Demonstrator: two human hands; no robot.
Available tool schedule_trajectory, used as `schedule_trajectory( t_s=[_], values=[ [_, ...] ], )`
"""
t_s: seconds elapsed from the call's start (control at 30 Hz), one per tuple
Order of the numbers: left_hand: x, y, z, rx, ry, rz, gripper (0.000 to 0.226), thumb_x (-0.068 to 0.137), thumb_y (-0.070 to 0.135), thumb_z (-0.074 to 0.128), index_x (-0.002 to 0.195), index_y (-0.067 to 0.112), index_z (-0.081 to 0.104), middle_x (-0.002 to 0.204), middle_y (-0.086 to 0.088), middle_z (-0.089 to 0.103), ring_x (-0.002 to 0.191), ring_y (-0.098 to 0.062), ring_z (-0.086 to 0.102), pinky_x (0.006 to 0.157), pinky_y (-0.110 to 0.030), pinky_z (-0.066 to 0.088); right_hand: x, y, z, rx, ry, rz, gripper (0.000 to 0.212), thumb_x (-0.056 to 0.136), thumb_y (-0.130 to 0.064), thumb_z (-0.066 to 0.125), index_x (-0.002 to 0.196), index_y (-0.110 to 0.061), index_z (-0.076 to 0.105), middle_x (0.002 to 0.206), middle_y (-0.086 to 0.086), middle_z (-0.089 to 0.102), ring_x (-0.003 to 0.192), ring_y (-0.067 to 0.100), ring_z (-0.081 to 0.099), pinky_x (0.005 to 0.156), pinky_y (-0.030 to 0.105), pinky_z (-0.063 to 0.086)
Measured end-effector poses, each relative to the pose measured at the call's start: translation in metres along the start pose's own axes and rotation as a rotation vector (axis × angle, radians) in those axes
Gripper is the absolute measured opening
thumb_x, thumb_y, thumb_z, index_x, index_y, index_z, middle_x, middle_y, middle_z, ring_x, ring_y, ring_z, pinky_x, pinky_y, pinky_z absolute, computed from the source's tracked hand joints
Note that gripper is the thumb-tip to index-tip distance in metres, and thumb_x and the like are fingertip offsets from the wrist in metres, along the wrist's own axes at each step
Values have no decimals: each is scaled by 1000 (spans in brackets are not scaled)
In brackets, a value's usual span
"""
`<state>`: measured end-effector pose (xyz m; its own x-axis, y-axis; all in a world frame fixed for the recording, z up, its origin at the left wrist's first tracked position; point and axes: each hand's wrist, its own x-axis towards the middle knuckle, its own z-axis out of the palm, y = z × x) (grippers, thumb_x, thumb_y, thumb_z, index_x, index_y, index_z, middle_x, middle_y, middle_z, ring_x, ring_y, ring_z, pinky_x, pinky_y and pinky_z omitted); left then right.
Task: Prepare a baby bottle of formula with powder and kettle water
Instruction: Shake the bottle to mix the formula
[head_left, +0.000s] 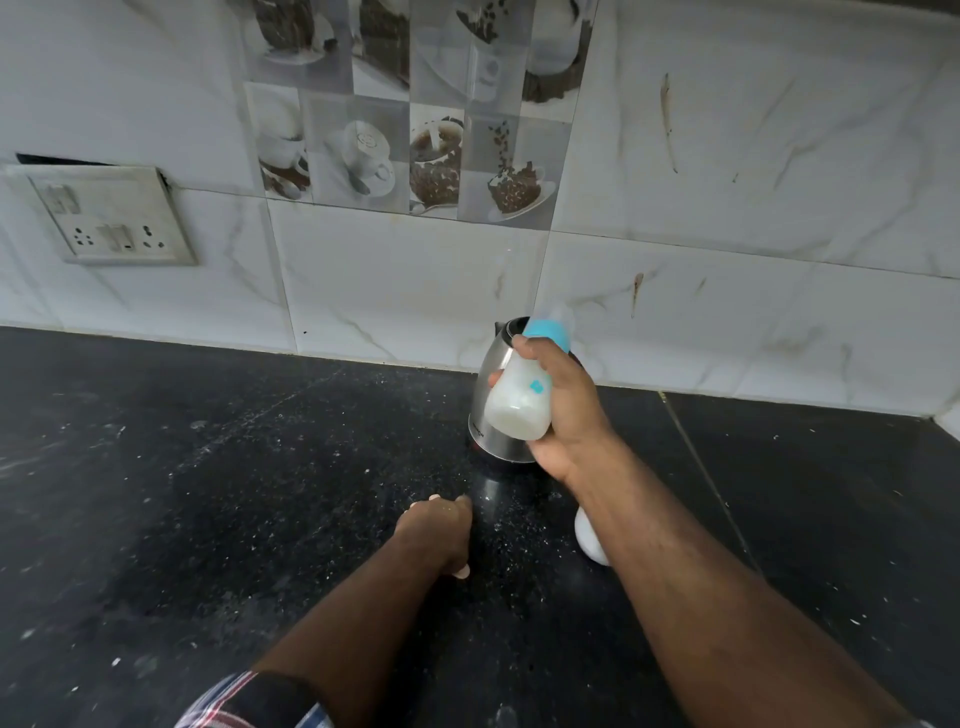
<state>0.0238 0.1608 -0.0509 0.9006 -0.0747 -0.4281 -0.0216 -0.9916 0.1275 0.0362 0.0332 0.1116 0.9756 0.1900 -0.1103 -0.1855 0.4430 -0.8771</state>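
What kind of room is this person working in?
Most likely a home kitchen: a dark stone countertop, a tiled wall with a coffee-cup picture tile, and a steel electric kettle behind the baby bottle held in the right hand.

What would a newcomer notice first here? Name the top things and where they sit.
The baby bottle, milky white with a blue collar, is gripped in the right hand and held tilted above the counter. Right behind it a steel kettle stands on the dark countertop near the tiled wall. The left hand rests lower down on the powder-flecked counter.
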Motion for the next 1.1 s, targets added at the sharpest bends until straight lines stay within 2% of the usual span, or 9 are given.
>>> schedule_trajectory(
  t_s=[0.1,0.2,0.33,0.5,0.63,0.77,0.87,1.07,1.1],
  values=[
    [1,0,1,7,2,3,87,82,31,86,151,11,37,150,-16,55,143,-37,48,111,-52,48,14,-30,2,-181,74,-384,49,61,-19,85,103,-12,61,76,3,70,62,20,69,55,31,55],
    [0,0,1,3,1,2,87,83,31,86,151,11,37,150,-16,54,144,-38,47,111,-52,48,30,-55,-5,-82,219,-625,53,61,-25,86,104,-19,56,85,2,68,72,21,68,65,36,57],
    [0,0,0,2,-1,0,88,82,31,86,152,11,36,150,-16,54,143,-38,48,111,-52,49,19,7,-17,-682,146,-413,62,56,-42,89,108,-28,58,95,-7,71,81,8,71,77,37,58],
    [0,0,-1,-12,-8,2,86,82,30,86,150,10,37,149,-16,55,143,-38,48,110,-53,49,44,-27,-24,-275,397,-669,60,57,-40,89,106,-27,57,82,-18,71,73,7,70,66,27,57],
    [-3,0,-2,-10,-4,-1,89,82,31,87,152,12,36,150,-15,54,141,-39,50,109,-52,49,22,25,-34,-728,179,-462,64,49,-52,88,103,-32,59,92,-10,72,79,5,70,72,32,58],
    [-2,-1,0,-5,6,4,85,81,32,87,149,11,39,148,-16,55,139,-39,52,108,-52,50,37,8,-39,-633,421,-719,55,58,-42,88,102,-31,57,82,-20,72,72,2,69,64,23,55],
    [-2,-1,0,0,-1,5,88,82,32,87,151,11,37,150,-17,53,141,-39,50,109,-52,50,23,27,-37,-890,231,-594,58,50,-54,84,99,-35,58,84,-30,70,73,-7,67,60,11,49],
    [-3,-1,-1,-11,14,14,86,82,31,86,150,10,38,150,-18,53,143,-39,48,111,-53,47,36,4,-35,-684,388,-737,56,57,-47,90,101,-35,57,83,-20,72,74,2,70,64,22,55],
    [-4,-2,-1,-6,14,15,87,82,31,86,150,10,37,151,-18,52,144,-39,46,112,-53,47,30,11,-34,-796,360,-703,57,53,-50,89,99,-35,58,83,-21,72,73,-1,69,64,23,55]
  ],
)
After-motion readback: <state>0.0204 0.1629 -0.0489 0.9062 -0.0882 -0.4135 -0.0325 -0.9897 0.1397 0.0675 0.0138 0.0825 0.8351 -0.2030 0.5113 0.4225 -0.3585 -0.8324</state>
